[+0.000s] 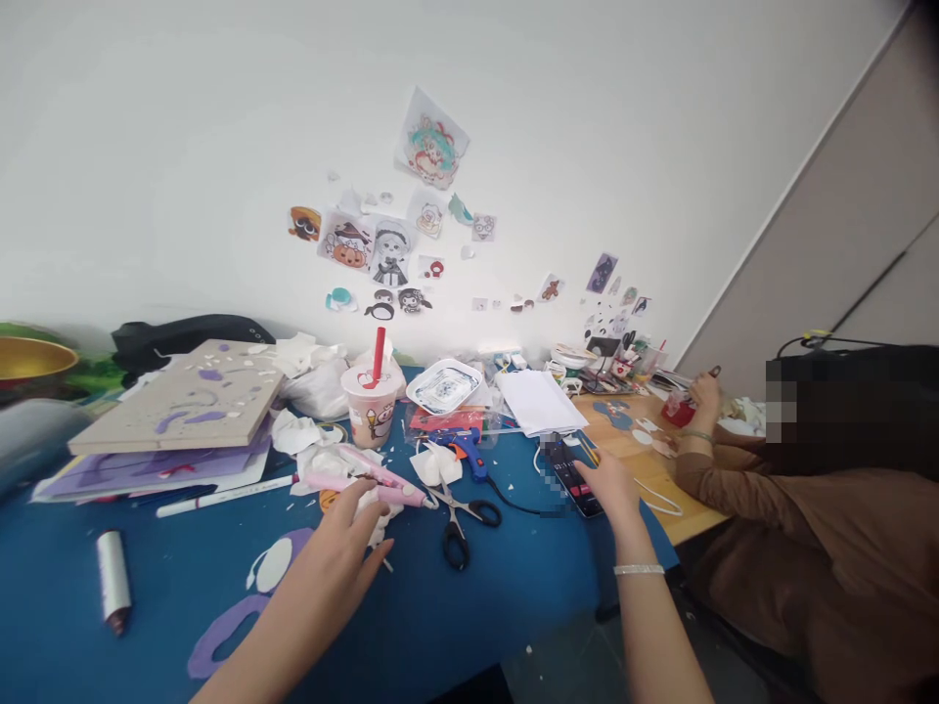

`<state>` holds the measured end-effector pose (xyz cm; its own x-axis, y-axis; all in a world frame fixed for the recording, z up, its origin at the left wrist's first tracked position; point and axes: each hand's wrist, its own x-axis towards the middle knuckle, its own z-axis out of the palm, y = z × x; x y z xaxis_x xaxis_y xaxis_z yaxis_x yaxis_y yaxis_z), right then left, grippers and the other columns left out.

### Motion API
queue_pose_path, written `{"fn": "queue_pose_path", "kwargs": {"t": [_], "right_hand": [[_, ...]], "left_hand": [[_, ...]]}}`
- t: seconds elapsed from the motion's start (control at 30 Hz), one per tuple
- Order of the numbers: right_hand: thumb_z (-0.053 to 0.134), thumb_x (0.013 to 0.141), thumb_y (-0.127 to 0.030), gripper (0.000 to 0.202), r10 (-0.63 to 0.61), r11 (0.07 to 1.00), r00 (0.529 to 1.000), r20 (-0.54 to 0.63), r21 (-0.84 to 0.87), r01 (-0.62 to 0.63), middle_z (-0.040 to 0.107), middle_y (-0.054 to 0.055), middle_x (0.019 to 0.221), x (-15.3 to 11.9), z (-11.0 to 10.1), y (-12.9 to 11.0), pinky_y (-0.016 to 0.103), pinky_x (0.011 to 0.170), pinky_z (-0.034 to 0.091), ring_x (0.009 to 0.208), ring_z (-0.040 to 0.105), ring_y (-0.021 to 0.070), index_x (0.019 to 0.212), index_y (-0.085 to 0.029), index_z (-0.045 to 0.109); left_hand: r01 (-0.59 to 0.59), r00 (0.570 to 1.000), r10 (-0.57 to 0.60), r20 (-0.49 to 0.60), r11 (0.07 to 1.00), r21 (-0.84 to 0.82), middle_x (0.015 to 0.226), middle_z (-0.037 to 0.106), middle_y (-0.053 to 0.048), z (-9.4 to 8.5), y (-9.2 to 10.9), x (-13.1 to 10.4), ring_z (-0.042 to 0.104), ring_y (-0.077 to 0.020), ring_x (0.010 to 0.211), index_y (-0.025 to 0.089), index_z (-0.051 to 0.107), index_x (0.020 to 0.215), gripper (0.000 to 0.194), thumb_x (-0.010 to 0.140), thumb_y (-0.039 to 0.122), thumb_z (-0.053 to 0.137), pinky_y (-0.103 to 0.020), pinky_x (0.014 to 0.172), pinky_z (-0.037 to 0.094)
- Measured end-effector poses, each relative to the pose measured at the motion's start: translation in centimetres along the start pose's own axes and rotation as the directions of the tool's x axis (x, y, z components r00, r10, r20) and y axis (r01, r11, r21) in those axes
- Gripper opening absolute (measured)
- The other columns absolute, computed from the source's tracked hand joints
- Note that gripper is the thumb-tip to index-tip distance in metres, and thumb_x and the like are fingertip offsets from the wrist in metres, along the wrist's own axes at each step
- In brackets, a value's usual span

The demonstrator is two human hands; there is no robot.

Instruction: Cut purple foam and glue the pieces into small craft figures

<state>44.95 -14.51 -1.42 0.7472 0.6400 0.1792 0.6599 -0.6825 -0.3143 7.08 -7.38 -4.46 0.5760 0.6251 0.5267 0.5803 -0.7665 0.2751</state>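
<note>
My left hand (344, 543) reaches over the blue table with its fingers apart and nothing held. Its fingertips are beside a pink tool with a pointed tip (400, 489), which lies among crumpled white tissue (315, 450). My right hand (612, 484) is over a smartphone (572, 479) lying with its screen lit; its fingers are outstretched at the phone's right edge. A thin yellow-and-dark stick (589, 450) shows near those fingertips, and I cannot tell whether they touch it. Between my hands lie open black-handled scissors (462, 518) and a blue glue gun (469, 455). Purple cut-out pieces (224, 636) lie by my left forearm.
A lidded cup with a red straw (371, 406) stands behind the tissue. Nearby are a white dish (444, 385) and white paper sheets (543, 401). A stained board (183, 396) and a marker (113, 582) are at left. Another person (799, 528) sits at right.
</note>
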Motion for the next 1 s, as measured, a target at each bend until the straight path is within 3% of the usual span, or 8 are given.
{"fn": "queue_pose_path", "kwargs": {"t": [0.2,0.53,0.77,1.0], "right_hand": [[0.060,0.069,-0.050,0.050,-0.034,0.994,0.991,0.128,-0.101,0.047,0.066,0.015,0.101,1.8,2.0,-1.1,0.032,0.072,0.041,0.098,0.059,0.0281,0.106,-0.017,0.060],[0.064,0.066,-0.049,0.048,-0.022,0.982,0.985,0.173,-0.181,0.054,0.066,0.015,0.100,2.6,2.0,-1.9,0.034,0.070,0.043,0.096,0.060,0.0292,0.102,-0.018,0.058],[0.062,0.066,-0.050,0.048,-0.030,0.984,0.980,0.199,-0.167,0.064,0.066,0.014,0.099,3.1,2.4,-1.5,0.034,0.067,0.043,0.092,0.062,0.0281,0.101,-0.018,0.058],[0.063,0.064,-0.052,0.046,-0.006,0.986,0.973,0.230,-0.158,0.044,0.067,0.012,0.097,3.4,2.3,-1.3,0.032,0.068,0.045,0.090,0.063,0.0270,0.094,-0.017,0.062]], "left_hand": [[-0.028,0.993,0.038,-0.110,0.995,0.095,0.118,0.045,-0.015,-1.4,-1.1,-0.9,0.047,-0.0306,0.109,0.019,0.053,0.095,0.018,0.085,0.029,0.042,-0.048,0.086,0.045],[0.060,0.984,-0.031,-0.175,0.985,0.162,0.119,0.044,-0.014,-4.4,-3.0,-2.3,0.046,-0.0305,0.111,0.019,0.055,0.096,0.022,0.085,0.033,0.042,-0.047,0.089,0.044],[0.135,0.976,-0.098,-0.193,0.972,0.192,0.118,0.047,-0.015,-4.9,-5.1,-3.8,0.045,-0.0320,0.113,0.018,0.057,0.094,0.026,0.085,0.036,0.040,-0.050,0.091,0.042],[0.160,0.973,-0.117,-0.200,0.964,0.213,0.113,0.050,-0.018,-4.8,-5.9,-4.3,0.048,-0.0331,0.110,0.015,0.061,0.090,0.038,0.086,0.041,0.034,-0.050,0.090,0.042]]}}
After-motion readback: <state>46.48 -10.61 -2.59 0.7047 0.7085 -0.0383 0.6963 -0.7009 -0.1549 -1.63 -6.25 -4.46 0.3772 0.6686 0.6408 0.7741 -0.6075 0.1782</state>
